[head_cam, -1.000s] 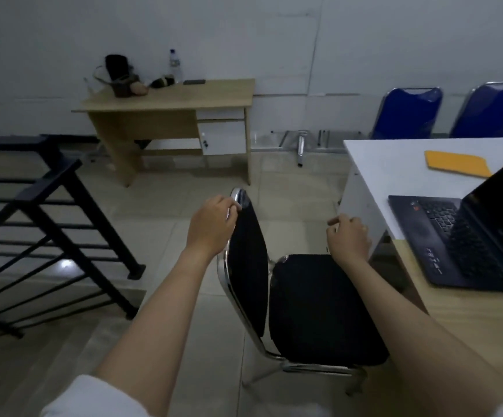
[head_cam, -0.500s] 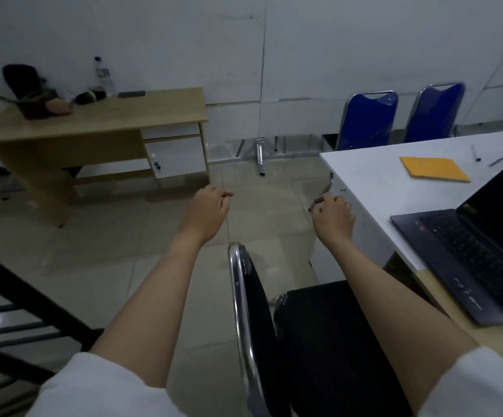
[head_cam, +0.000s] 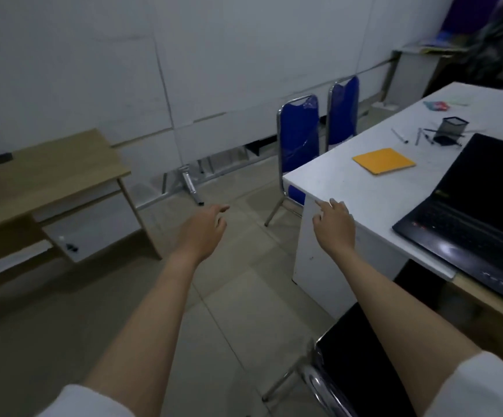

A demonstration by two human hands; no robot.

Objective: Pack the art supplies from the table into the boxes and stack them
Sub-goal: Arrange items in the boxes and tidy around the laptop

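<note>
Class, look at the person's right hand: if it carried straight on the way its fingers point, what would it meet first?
Probably the white table: the right hand points up and forward at its near corner edge, fingertips about touching it, though depth is unclear.

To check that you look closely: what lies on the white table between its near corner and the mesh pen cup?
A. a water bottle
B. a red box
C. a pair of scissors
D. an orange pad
D: the orange pad lies flat on the white table, nearer the corner than the mesh pen cup.

Matt white table (head_cam: pixel 364 194), wood-grain desk (head_cam: pixel 42 173), glossy chrome-framed blue chairs (head_cam: pixel 300 130), smooth tiled floor (head_cam: pixel 244 296).
</note>
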